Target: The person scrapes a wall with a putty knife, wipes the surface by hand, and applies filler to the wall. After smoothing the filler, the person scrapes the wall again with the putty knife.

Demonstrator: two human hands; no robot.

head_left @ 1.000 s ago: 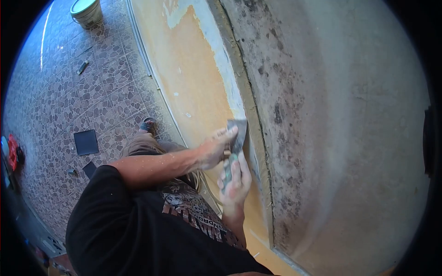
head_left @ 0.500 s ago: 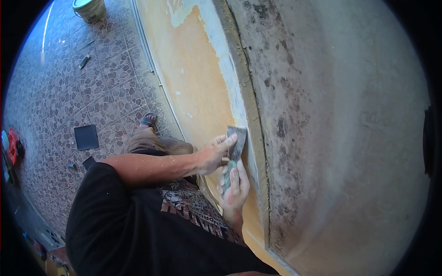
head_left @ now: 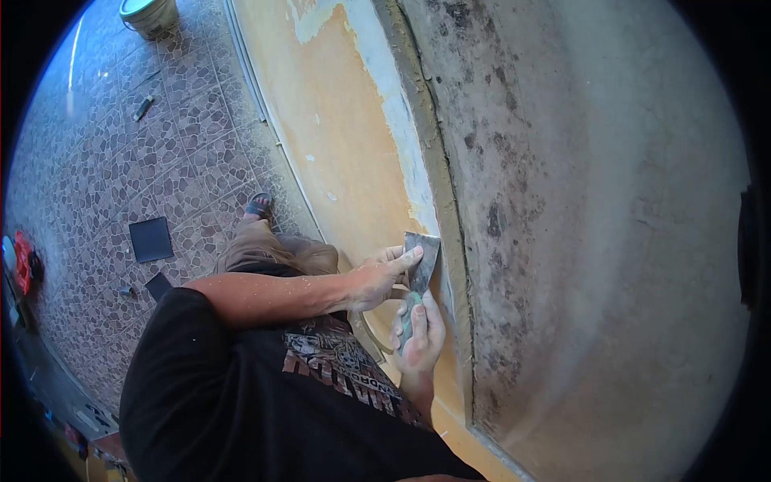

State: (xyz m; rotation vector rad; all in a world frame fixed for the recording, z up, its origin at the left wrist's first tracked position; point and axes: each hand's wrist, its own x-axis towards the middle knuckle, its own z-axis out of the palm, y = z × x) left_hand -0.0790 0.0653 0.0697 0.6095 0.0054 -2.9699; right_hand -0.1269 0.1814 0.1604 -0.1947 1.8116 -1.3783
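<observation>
A putty knife (head_left: 423, 265) with a broad, dusty metal blade and a greenish handle is in both my hands, in front of the wall's painted edge. My right hand (head_left: 422, 337) is wrapped round the handle, blade pointing up in the view. From the left, my left hand (head_left: 377, 281) grips the blade's side, its thumb lying on the flat face. Pale dust coats the fingers of both. Behind the blade runs a white filled strip (head_left: 408, 153) on the yellow wall (head_left: 345, 136), bordered by a raw grey-brown edge (head_left: 438, 161).
A mottled grey surface (head_left: 562, 201) with dark stains fills the right side. On the patterned tile floor (head_left: 193, 161) lie a dark square sheet (head_left: 151, 239), a small tool (head_left: 143, 108) and a lidded bucket (head_left: 150, 16). My sandalled foot (head_left: 259, 205) stands near the wall's base.
Both hands and the putty knife have shifted slightly down and right in the view. The grip on blade and handle stays much the same.
</observation>
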